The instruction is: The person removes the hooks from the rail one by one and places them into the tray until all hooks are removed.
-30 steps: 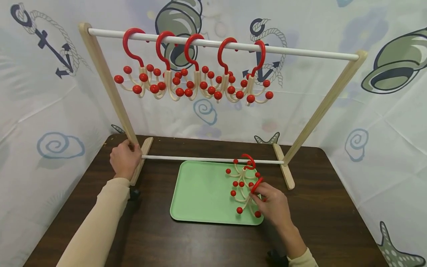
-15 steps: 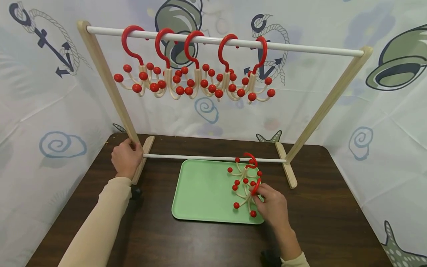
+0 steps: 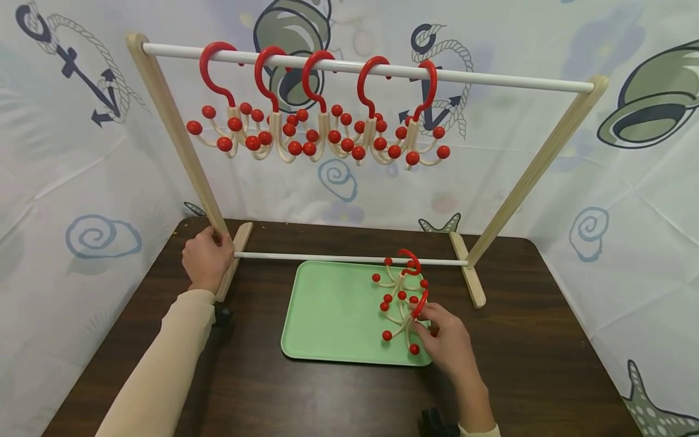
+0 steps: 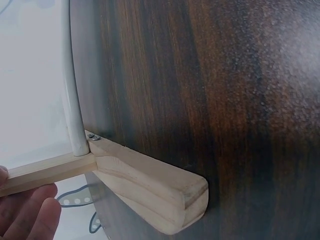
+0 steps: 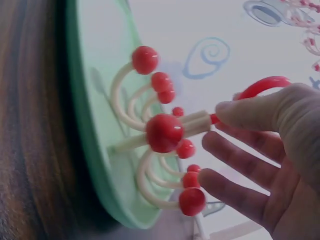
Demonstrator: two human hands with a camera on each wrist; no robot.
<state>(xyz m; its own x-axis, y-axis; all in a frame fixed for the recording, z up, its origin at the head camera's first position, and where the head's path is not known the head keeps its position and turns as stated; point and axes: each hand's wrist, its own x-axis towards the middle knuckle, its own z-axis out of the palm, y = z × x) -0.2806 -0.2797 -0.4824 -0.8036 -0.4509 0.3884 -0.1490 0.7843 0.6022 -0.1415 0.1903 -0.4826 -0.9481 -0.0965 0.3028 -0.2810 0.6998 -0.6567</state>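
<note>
The right grip pinches a hanger by its red hook, over the right end of a green tray. The hanger's pale stem spreads into curved prongs tipped with glossy red balls. The left grip is closed around a wooden post.

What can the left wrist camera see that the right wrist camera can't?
Only the left wrist view shows the left hand, holding a wooden post, and little metal screws near the post's bottom.

Only the right wrist view shows the right hand, pinching the hook of a red-balled hanger, and the green tray.

Both show the dark brown table and the white cloth with drawings on it.
</note>
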